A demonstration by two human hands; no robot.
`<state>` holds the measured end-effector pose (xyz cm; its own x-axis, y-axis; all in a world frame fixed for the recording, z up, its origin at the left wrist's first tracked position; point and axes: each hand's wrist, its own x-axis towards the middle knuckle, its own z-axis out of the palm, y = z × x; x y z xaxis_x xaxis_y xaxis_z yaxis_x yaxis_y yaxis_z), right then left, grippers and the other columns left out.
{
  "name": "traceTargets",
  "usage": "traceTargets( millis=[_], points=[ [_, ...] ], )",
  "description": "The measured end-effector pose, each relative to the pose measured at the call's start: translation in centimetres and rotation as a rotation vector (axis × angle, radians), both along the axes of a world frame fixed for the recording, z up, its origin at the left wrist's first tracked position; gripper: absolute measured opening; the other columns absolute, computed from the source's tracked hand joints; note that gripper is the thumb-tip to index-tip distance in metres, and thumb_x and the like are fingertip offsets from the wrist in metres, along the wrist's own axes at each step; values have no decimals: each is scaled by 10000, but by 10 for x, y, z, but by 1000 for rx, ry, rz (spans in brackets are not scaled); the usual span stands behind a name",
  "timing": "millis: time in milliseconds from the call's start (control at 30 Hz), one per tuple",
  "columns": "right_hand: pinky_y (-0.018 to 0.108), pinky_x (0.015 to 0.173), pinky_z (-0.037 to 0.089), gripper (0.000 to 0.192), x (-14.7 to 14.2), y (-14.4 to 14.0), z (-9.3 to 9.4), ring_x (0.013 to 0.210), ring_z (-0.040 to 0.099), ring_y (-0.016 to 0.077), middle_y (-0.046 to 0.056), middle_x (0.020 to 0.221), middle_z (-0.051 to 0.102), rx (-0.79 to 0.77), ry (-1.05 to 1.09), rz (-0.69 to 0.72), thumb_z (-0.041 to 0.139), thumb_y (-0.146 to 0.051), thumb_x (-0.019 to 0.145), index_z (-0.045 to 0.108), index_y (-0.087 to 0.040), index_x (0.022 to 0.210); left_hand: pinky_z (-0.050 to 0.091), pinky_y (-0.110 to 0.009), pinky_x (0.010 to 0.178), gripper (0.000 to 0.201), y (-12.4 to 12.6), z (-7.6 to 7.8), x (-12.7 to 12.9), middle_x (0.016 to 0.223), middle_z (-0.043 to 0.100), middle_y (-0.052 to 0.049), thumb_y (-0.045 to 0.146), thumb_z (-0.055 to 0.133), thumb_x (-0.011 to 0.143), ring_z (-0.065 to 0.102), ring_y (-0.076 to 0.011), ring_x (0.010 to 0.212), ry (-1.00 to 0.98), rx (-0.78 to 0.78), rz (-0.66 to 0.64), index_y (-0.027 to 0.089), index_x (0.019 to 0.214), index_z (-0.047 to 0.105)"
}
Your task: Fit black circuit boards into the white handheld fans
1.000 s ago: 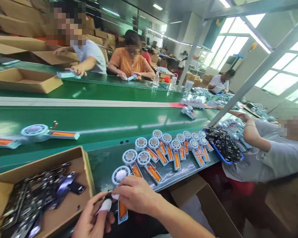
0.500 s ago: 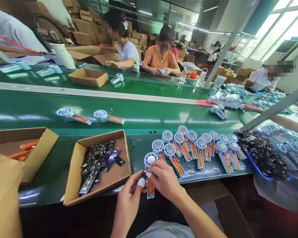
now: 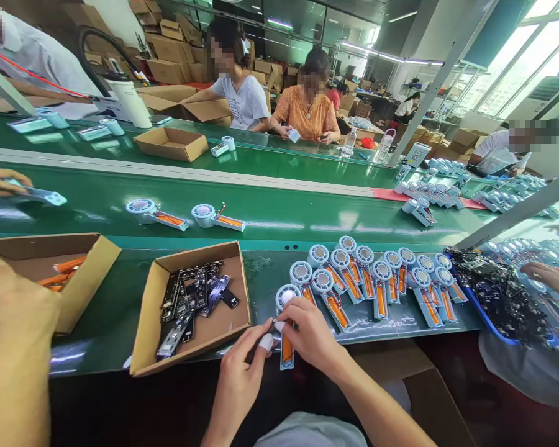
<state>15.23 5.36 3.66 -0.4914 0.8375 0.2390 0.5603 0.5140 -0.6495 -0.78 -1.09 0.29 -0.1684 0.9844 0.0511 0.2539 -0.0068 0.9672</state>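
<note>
Both my hands meet over a small fan unit (image 3: 286, 347) with a round white head and an orange battery in its handle, lying at the near edge of the green bench. My left hand (image 3: 242, 379), a white cot on one fingertip, pinches a small dark part against the unit's neck. My right hand (image 3: 310, 335) presses on the same spot from the right. Several more such units (image 3: 377, 282) lie in rows just beyond my hands. A cardboard box (image 3: 149, 316) of dark circuit boards (image 3: 189, 304) stands to the left.
Two fan units (image 3: 186, 217) ride the green conveyor belt (image 3: 284, 211). A second box (image 3: 88, 273) with orange batteries is at far left beside a person's sleeve. A blue tray of black parts (image 3: 498, 292) is right. Other people work across the belt and on both sides.
The camera has swung left and pulled back, bringing both boxes into view. My hands stay together on the same unit. The two units on the belt have drifted slightly right.
</note>
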Motion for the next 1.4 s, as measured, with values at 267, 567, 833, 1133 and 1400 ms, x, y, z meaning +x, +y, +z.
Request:
traceTargets(
  millis=[267, 567, 833, 1133, 1400],
  points=[
    [278, 782, 468, 114, 15, 15, 5, 824, 620, 172, 17, 818, 683, -132, 149, 206, 694, -78, 864, 722, -188, 867, 628, -285, 626, 327, 10, 5, -10, 988, 766, -83, 408, 588, 877, 742, -200, 724, -87, -46, -159, 200, 1036, 785],
    [279, 805, 484, 236, 42, -8, 32, 924, 665, 194, 67, 1045, 720, -231, -1, -88, 547, -113, 956, 684, -197, 1129, 597, -364, 902, 422, -1, 1, -8, 1173, 772, -70, 415, 491, 902, 740, -258, 1071, 141, -101, -93, 259, 1250, 670],
    [265, 735, 489, 240, 38, -22, 14, 862, 718, 216, 69, 961, 765, -130, -233, -105, 529, -83, 946, 706, -194, 1064, 615, -301, 702, 449, -1, 2, -1, 954, 766, -63, 264, 381, 922, 707, -160, 588, 271, -91, -129, 193, 1289, 630],
    [247, 675, 543, 205, 0, -13, -12, 757, 708, 172, 48, 898, 759, -296, 332, -157, 598, -186, 890, 701, -201, 1067, 583, -283, 651, 559, -5, 4, -5, 1050, 737, -84, 74, 335, 864, 762, -219, 789, 684, 5, -244, 287, 1226, 705],
    [274, 661, 564, 201, -4, -14, -18, 700, 701, 176, 39, 823, 756, -521, 552, -172, 638, -338, 881, 777, -197, 915, 619, -321, 643, 396, 0, 12, -2, 948, 791, -81, 315, 414, 901, 752, -198, 641, 183, -127, -21, 200, 1227, 606]
  ],
)
